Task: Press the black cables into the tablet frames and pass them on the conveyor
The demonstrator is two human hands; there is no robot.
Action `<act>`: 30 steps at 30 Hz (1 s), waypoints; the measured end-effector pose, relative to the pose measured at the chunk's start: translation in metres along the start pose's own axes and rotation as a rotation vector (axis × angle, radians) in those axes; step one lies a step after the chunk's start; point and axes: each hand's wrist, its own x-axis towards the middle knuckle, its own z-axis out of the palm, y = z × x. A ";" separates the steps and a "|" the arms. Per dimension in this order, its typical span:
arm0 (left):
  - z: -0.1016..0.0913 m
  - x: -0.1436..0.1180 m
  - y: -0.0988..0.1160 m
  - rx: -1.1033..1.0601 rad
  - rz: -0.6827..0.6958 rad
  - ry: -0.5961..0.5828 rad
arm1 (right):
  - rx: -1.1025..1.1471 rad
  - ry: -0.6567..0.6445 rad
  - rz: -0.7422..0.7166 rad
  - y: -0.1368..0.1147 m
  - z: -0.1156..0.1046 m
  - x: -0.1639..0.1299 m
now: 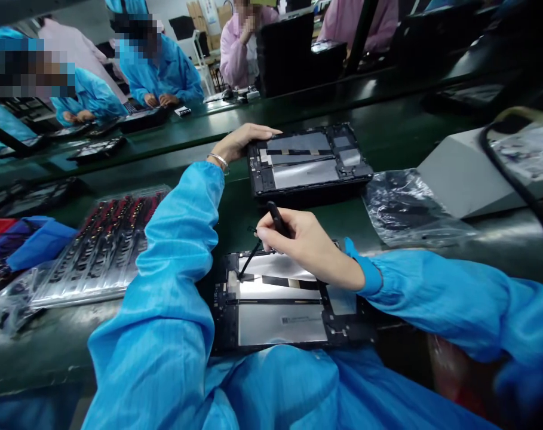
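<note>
My left hand lay flat, fingers outstretched, against the left edge of the far opened tablet on the green bench. My right hand pinched black tweezers (tips down) over the near opened tablet just before me; a parts tray sat left.

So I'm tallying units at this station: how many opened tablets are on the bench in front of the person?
2. The far tablet lies under the left hand; the near tablet lies below the right hand, which holds a black tool. Others may be hidden.
</note>
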 end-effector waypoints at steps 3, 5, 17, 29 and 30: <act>-0.002 -0.011 0.011 0.222 0.063 0.068 | 0.072 0.010 0.078 -0.001 0.000 0.001; -0.003 -0.037 0.027 0.338 0.120 0.191 | 0.144 0.047 0.136 -0.001 -0.002 0.004; 0.086 -0.251 0.068 1.178 0.585 0.385 | -0.085 0.135 0.057 0.004 -0.003 0.001; 0.098 -0.257 0.066 1.196 0.443 0.338 | -0.360 0.130 -0.079 -0.002 0.000 -0.004; 0.098 -0.257 0.066 1.189 0.448 0.345 | -0.373 0.132 -0.088 -0.002 0.000 -0.004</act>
